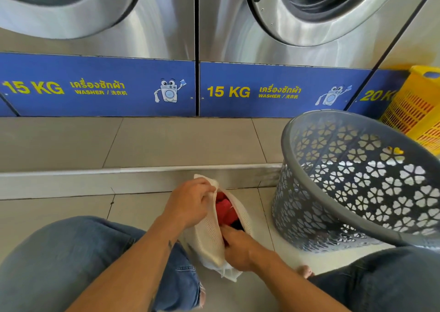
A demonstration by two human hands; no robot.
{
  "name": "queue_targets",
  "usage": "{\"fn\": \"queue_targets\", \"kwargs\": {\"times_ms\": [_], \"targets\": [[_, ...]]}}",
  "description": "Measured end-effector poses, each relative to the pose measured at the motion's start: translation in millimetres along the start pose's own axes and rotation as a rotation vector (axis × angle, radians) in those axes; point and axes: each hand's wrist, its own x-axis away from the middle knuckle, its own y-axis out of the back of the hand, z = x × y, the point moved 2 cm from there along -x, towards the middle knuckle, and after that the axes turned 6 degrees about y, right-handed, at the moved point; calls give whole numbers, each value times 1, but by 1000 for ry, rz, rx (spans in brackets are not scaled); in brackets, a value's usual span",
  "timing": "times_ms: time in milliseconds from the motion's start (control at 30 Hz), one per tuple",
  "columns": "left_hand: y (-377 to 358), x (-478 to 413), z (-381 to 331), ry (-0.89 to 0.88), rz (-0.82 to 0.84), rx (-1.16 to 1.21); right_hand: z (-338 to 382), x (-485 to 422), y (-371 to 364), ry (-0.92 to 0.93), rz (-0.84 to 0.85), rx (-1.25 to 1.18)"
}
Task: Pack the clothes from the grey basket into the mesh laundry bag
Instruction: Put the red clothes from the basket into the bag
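The white mesh laundry bag (209,237) lies on the floor tiles between my knees. Red clothing (223,208) and something dark show through its open mouth. My left hand (190,199) grips the far edge of the bag's opening and holds it up. My right hand (238,247) has its fingers pushed into the near end of the opening, where they are hidden among the clothes. The grey basket (357,183) with flower-shaped holes stands tilted toward me at the right; no clothes show inside it.
Two steel washers (166,25) with blue "15 KG" panels stand on a raised tiled step (142,142) ahead. A yellow plastic basket (414,113) sits behind the grey one at the far right. My jeans-clad knees flank the bag.
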Motion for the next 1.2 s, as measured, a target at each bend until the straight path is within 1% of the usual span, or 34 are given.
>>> {"fn": "queue_targets", "kwargs": {"times_ms": [100, 200, 267, 367, 400, 433, 533, 600, 633, 733, 767, 867, 900, 967, 1000, 1133, 1200], "targets": [[-2, -1, 0, -4, 27, 13, -1, -3, 7, -36, -6, -73], [-5, -5, 1, 10, 72, 16, -3, -5, 19, -54, -85, -161], [-8, -6, 1, 32, 98, 15, -6, -5, 32, -36, -221, -183], [-11, -8, 3, 59, 151, 13, -10, -3, 52, -34, -503, -251], [-13, -9, 4, 69, 174, 15, -12, -2, 56, -32, -563, -241], [-14, -9, 5, 79, 197, 19, -13, -1, 58, -27, -584, -192], [-19, -9, 7, 115, 273, 28, -18, 4, 50, -30, -504, 45], [-20, -8, 5, 120, 295, 39, -19, 7, 40, -73, -429, 167], [-20, -8, 3, 114, 291, 45, -19, 8, 37, -106, -421, 209], [-18, -8, -2, 111, 300, 44, -22, 10, 42, -187, -513, 279], [-17, -6, -4, 112, 312, 36, -26, 10, 45, -200, -501, 238], [-15, -1, -5, 132, 360, 54, -33, 13, 48, -239, -321, -72], [-13, 1, -6, 136, 373, 74, -34, 14, 49, -247, -294, -121], [-9, 4, -9, 144, 375, 126, -36, 12, 52, -253, -250, -169], [-7, 4, -10, 150, 353, 159, -36, 11, 53, -251, -197, -187], [4, 0, -8, 223, 233, 308, -30, 13, 47, -278, 74, -289], [2, -1, -6, 282, 243, 349, -31, 15, 49, -310, 112, -299]]}}
